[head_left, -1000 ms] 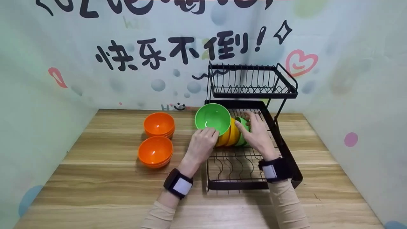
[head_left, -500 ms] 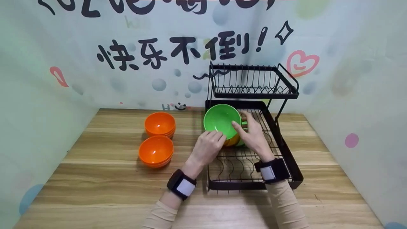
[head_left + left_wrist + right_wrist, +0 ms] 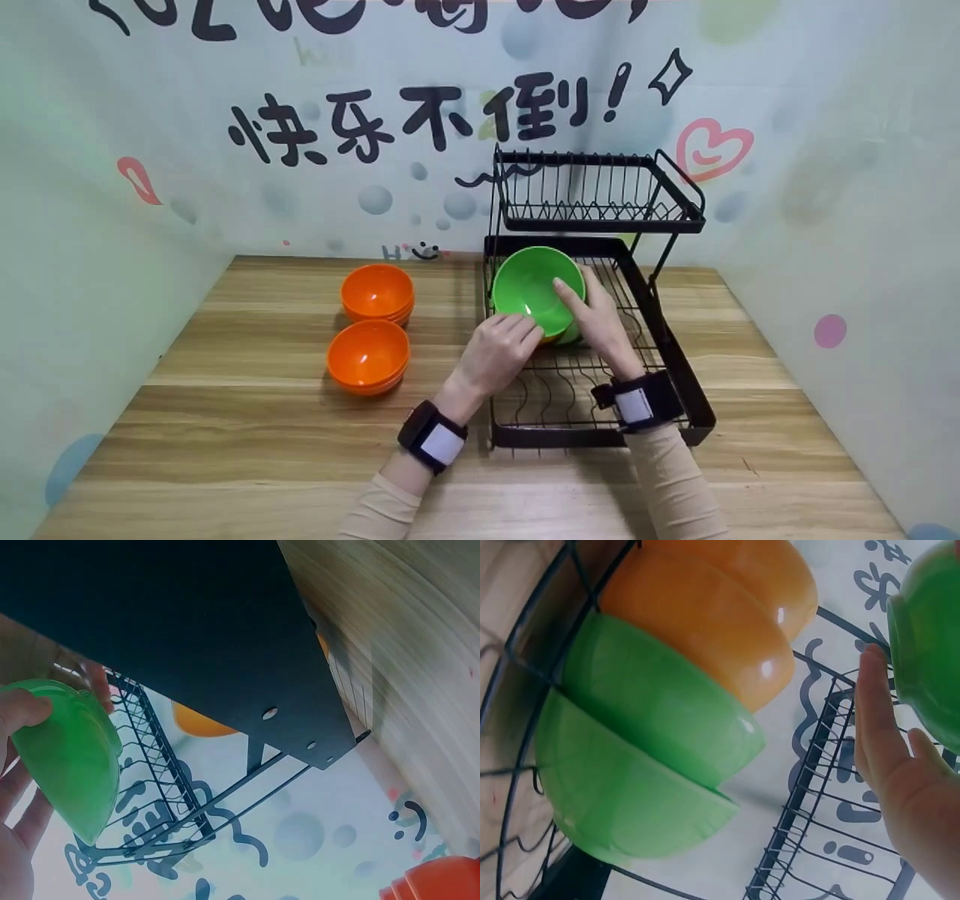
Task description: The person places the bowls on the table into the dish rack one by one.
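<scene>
My left hand (image 3: 499,354) pinches the lower rim of a green bowl (image 3: 529,281), whose inside faces me in the head view. At its right side my right hand (image 3: 606,326) also holds it, thumb over the inner wall and fingers hidden behind. The right wrist view shows those fingers (image 3: 877,705) beside the bowl's foot. Behind and below it, two more green bowls (image 3: 656,694) and yellow-orange bowls (image 3: 697,622) lean on edge in a row on the lower tier of a black dish rack (image 3: 559,436). The held bowl hides most of that row from the head view.
Two stacks of orange bowls, one farther back (image 3: 376,291) and one nearer (image 3: 367,354), stand left of the rack on the wooden table (image 3: 247,450). The rack's upper tier (image 3: 604,225) overhangs the back. A printed cloth (image 3: 360,195) hangs behind.
My left hand has carried the green bowl rightward, over the row in the rack. My right hand has come from the leaning bowls to the held bowl's right edge, thumb inside it.
</scene>
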A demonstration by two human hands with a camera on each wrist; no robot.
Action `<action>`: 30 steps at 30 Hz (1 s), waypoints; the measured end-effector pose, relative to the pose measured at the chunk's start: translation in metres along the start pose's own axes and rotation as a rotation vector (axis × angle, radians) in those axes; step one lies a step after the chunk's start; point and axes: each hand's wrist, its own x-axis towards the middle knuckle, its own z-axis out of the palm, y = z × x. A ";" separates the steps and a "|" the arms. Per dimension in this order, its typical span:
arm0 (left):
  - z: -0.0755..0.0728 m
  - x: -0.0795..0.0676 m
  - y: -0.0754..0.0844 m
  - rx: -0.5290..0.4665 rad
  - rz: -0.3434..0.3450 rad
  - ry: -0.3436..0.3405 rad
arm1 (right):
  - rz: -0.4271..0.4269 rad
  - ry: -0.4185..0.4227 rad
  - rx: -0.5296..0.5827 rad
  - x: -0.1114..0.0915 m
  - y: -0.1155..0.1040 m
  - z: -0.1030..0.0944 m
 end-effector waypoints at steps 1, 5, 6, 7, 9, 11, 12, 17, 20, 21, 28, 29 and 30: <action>0.000 0.000 0.000 -0.002 0.005 0.003 | 0.010 0.000 0.020 0.000 0.000 0.000; 0.001 0.000 0.002 -0.007 0.015 0.021 | 0.040 -0.004 0.101 0.000 -0.001 0.000; 0.001 0.000 0.002 -0.008 0.015 0.026 | 0.043 0.000 0.114 0.001 -0.001 0.000; 0.001 0.000 0.002 -0.009 0.015 0.030 | 0.045 0.004 0.125 0.001 -0.001 0.000; 0.001 0.000 0.003 -0.013 0.012 0.033 | 0.047 0.016 0.138 0.001 -0.001 0.001; 0.001 0.001 0.003 -0.021 0.007 0.029 | 0.047 0.035 0.137 0.001 -0.001 0.001; 0.001 0.001 0.003 -0.026 0.003 0.025 | 0.048 0.043 0.135 0.001 -0.001 0.002; 0.003 0.002 0.005 -0.047 -0.028 0.025 | 0.027 0.094 0.083 0.002 0.003 0.004; 0.004 0.002 0.006 -0.057 -0.049 0.013 | 0.015 0.118 0.045 0.002 0.004 0.004; 0.004 0.002 0.006 -0.061 -0.055 0.006 | 0.014 0.124 0.037 0.002 0.004 0.004; 0.005 0.001 0.006 -0.060 -0.110 -0.027 | -0.011 0.174 -0.028 0.001 0.005 0.001; 0.004 0.001 0.005 -0.058 -0.120 -0.033 | -0.016 0.184 -0.037 0.001 0.006 0.000; 0.004 0.001 0.005 -0.058 -0.131 -0.042 | -0.020 0.188 -0.043 0.001 0.006 0.000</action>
